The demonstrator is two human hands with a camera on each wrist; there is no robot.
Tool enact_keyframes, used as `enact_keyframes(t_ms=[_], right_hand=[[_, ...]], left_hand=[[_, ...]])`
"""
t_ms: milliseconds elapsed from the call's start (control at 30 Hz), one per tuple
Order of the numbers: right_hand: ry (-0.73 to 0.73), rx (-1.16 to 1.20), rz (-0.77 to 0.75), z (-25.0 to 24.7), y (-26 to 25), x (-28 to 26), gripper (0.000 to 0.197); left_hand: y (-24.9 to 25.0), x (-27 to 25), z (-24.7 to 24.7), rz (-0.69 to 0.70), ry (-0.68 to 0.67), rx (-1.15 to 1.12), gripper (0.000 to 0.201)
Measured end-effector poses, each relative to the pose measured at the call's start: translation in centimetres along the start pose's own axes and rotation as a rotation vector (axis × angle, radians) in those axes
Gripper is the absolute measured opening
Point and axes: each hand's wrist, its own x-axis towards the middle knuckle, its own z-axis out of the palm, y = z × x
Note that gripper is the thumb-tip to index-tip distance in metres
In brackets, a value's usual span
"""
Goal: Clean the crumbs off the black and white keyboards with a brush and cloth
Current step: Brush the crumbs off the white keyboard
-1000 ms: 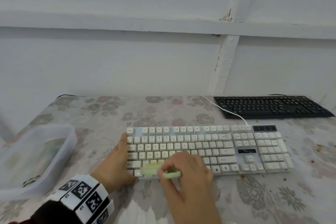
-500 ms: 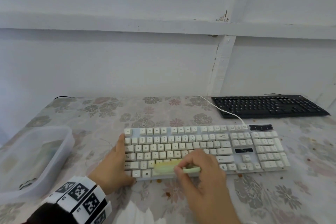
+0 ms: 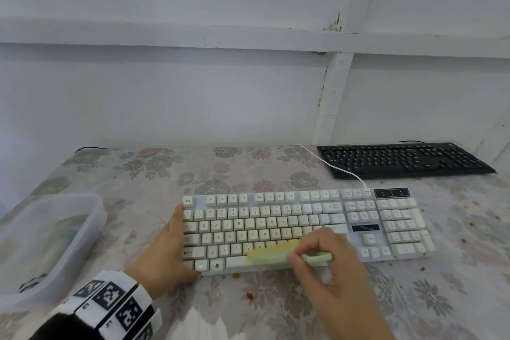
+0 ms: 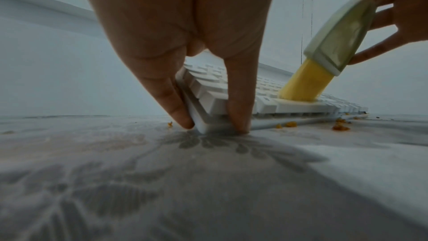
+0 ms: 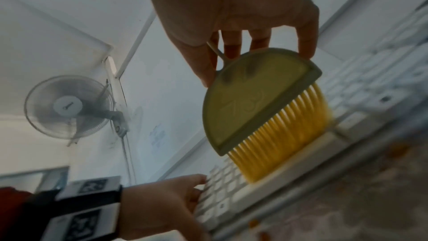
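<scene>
Blur softens brush on white keyboard.

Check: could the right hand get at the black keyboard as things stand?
Probably yes. The black keyboard lies uncovered behind the white keyboard, to the right, with nothing standing between it and the right hand, which grips the brush.

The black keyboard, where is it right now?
In the head view, the black keyboard lies at the far right of the table, beyond the right end of the white keyboard.
</scene>
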Motion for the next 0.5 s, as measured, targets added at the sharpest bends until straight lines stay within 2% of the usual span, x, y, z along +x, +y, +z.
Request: enact_keyframes(t_ms=[67, 267, 400, 500], right_hand=[[0.004, -0.017, 0.018, -1.1, 0.9, 0.2, 0.008], [-0.038, 0.068, 0.064, -2.5, 1.3, 0.6, 0.023], [0.020, 0.046, 0.105, -4.0, 2.5, 0.9, 0.018], [-0.006, 0.068, 0.087, -4.3, 2.3, 0.8, 0.015]], left_hand=[[0.0, 0.0, 0.0, -0.001, -0.007, 0.004, 0.125], [0.1, 0.0, 0.0, -0.019, -0.005, 0.004, 0.127], [0.0, 0.0, 0.0, -0.015, -0.008, -0.008, 0.126], [-0.1, -0.1, -0.1, -0.022, -0.017, -0.001, 0.127]])
